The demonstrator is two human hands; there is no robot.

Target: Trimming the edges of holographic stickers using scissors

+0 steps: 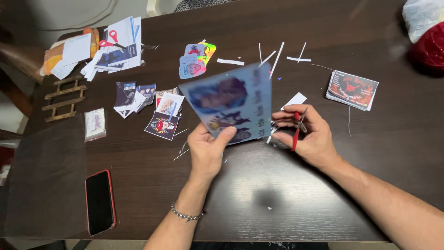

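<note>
The left hand [206, 150] pinches the bottom edge of a blurred blue printed sheet [229, 104], which stands tilted above the dark table [286, 194]. Just right of that pinch, the right hand [307, 134] is clenched around red-handled scissors [297, 129], close to the sheet's right edge. A phone [99, 201] lies well left of both hands, with cut-out pictures [162, 125] beyond the left thumb.

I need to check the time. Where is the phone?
In the head view, the phone lies face-up near the table's front-left edge, left of the left hand.
</note>
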